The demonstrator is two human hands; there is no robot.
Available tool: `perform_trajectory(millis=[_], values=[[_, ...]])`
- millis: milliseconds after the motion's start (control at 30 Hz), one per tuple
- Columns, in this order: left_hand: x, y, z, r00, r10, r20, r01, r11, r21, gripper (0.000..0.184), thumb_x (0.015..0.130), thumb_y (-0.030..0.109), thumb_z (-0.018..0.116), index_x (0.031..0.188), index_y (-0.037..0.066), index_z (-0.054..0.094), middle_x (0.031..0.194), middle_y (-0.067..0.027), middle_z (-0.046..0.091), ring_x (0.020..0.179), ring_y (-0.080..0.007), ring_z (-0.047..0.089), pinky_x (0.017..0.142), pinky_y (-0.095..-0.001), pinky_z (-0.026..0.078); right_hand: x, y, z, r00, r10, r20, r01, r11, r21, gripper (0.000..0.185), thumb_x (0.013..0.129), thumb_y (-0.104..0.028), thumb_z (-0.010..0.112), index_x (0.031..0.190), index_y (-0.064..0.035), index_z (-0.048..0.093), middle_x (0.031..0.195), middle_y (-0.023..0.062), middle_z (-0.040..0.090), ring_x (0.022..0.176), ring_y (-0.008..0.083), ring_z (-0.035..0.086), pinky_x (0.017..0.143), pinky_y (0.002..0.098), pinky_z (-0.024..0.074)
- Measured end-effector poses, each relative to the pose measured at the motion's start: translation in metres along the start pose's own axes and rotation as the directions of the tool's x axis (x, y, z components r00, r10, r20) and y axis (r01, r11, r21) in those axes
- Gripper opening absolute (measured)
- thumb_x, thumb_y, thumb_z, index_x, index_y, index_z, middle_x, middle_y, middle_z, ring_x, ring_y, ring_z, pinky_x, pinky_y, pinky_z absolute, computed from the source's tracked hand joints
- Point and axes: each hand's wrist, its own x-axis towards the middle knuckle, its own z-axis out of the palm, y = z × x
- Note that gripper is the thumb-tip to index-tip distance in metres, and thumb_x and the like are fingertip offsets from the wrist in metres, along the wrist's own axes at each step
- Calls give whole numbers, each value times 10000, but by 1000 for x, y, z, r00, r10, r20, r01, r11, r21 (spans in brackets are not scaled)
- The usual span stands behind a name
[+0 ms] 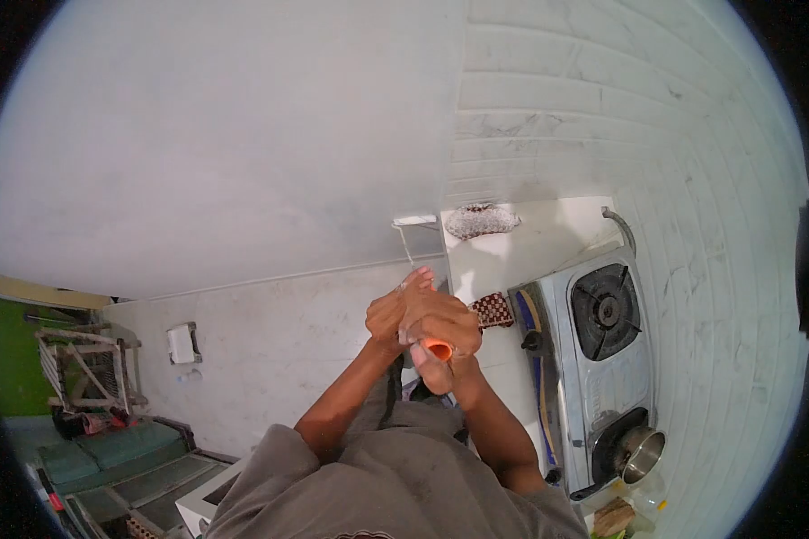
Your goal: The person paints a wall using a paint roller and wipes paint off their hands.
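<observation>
Both hands are together in front of the body, at the middle of the head view. My right hand (449, 337) is closed round an orange object (438, 349), whose open, rounded end shows by the thumb. My left hand (391, 316) is pressed against my right hand, its fingers curled; what it grips, if anything, is hidden. Just right of the hands lies a brown and white checkered item (493, 311) on the white counter (485, 265). A thin pale cord (405, 242) shows above the fingertips.
A two-burner gas stove (609, 386) stands at the right, a metal pot (643, 452) on its near burner. A speckled cloth-like item (481, 221) lies on the counter's far end. At the left are a wooden rack (85, 368) and a green seat (121, 449).
</observation>
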Motion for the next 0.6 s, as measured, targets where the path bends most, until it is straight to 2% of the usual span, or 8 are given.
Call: perform_trajectory(millis=[67, 167, 200, 300, 400, 467, 567, 600], values=[[0, 5, 0, 1000, -8, 9, 7, 997, 71, 353, 865, 200, 700, 1019, -117, 686, 1061, -246, 718, 1044, -398, 701, 913, -469, 571, -2, 1, 2, 1000, -12, -8, 12, 998, 54, 108, 697, -108, 611, 699, -11, 564, 683, 131, 557, 589, 311, 556, 583, 373, 452], [-14, -31, 9, 998, 63, 0, -63, 998, 5, 357, 871, 195, 700, 1029, -123, 675, 1081, -250, 712, 1048, -403, 698, 901, -464, 576, -11, 21, 0, 986, 165, -37, -164, 986, 17, 101, 714, -88, 600, 695, 0, 555, 675, 131, 558, 593, 294, 560, 585, 375, 455], [-13, -30, 9, 997, 81, -6, -81, 997, -6, 338, 856, 165, 712, 1057, -105, 679, 1103, -226, 713, 1060, -372, 698, 915, -442, 572, -15, 18, 2, 995, 64, -72, -71, 993, -100, 87, 721, -67, 590, 697, 7, 551, 676, 128, 565, 602, 276, 559, 593, 369, 457], [-15, -27, 10, 996, 94, -5, -94, 996, -3, 324, 839, 109, 722, 1110, -66, 687, 1144, -180, 717, 1079, -306, 699, 943, -400, 563, -14, 18, 0, 998, -10, -57, 13, 998, 57, 82, 723, -57, 590, 709, 13, 549, 678, 120, 557, 608, 271, 553, 592, 363, 455], [-28, -36, 9, 998, 6, 58, -10, 998, 69, 298, 874, 117, 687, 1109, -66, 687, 1137, -187, 717, 1075, -302, 702, 940, -401, 561, -27, 41, -4, 987, 152, -50, -151, 988, 27, 94, 741, -64, 608, 724, 11, 554, 690, 121, 558, 623, 271, 563, 598, 358, 461], [-40, -43, 4, 991, -74, 115, 59, 990, 129, 297, 890, 119, 665, 1114, -76, 681, 1139, -191, 715, 1081, -304, 699, 936, -401, 562, -30, 36, -2, 990, 142, -24, -142, 990, 7, 87, 762, -57, 605, 730, 7, 555, 707, 122, 573, 625, 278, 569, 603, 366, 470], [-44, -19, -9, 993, 47, 105, -51, 998, 36, 307, 892, 115, 660, 1142, -62, 677, 1157, -195, 707, 1095, -319, 692, 940, -399, 560, -46, 8, -1, 968, 244, 54, -240, 968, -78, 56, 790, -40, 602, 781, 9, 577, 767, 135, 611, 678, 301, 601, 650, 381, 493], [-42, -4, -17, 990, 10, 141, -7, 1000, -19, 314, 866, 99, 696, 1142, -49, 680, 1170, -204, 699, 1098, -326, 690, 948, -395, 556, -49, -5, -1, 954, 289, 84, -279, 953, -117, 46, 799, -33, 602, 805, 10, 587, 793, 141, 626, 704, 310, 614, 672, 387, 502]])
